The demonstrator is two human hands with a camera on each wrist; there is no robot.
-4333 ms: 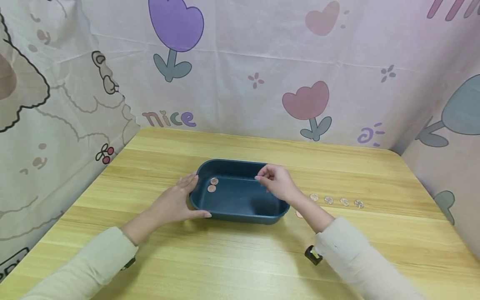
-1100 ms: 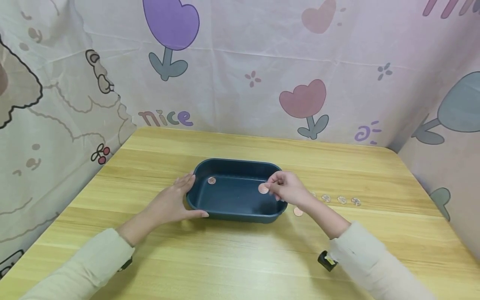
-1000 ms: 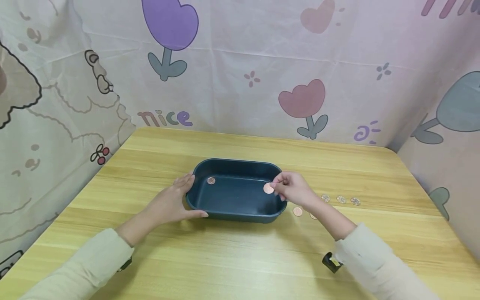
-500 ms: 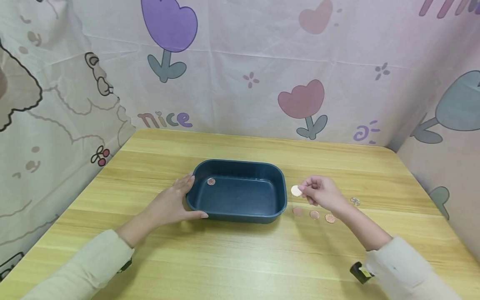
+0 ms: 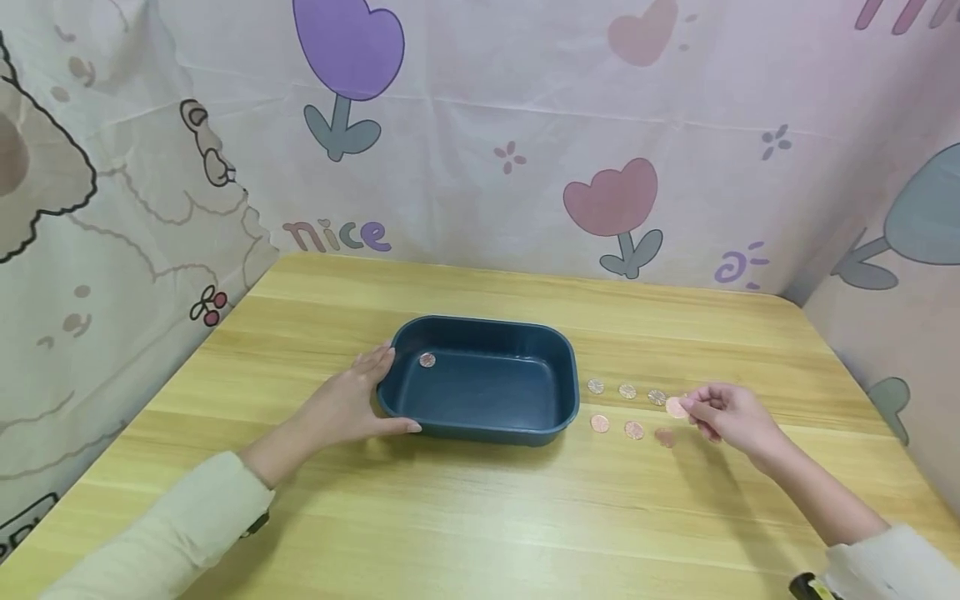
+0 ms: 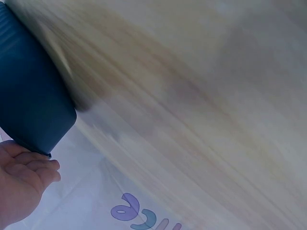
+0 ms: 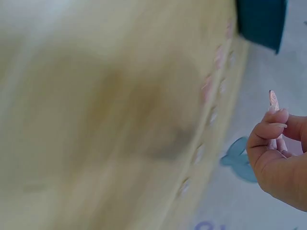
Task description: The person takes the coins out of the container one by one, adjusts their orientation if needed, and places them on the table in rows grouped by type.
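While the head view lays out the whole worktop (image 5: 480,517), only the right wrist view shows the pinched coin (image 7: 274,99) edge-on, standing upright above curled fingertips (image 7: 274,120). From the head camera that same coin (image 5: 677,407) shows its flat copper face, held just above the worktop at the right end of the loose coins. The right hand (image 5: 731,414) is the grip here: thumb and fingers pressed together on the coin, wrist low, forearm running back toward the lower right corner. Five other coins (image 5: 627,391) lie flat in two short rows between this hand and the dark blue tray (image 5: 558,392); in the right wrist view they are pale blurs.

One more coin (image 5: 427,360) lies inside the tray near its left end. The left hand (image 5: 352,408) rests against the tray's left wall, fingers straight, thumb along the near side. In the left wrist view, the palm (image 6: 19,184) sits just below the tray's corner (image 6: 33,110).
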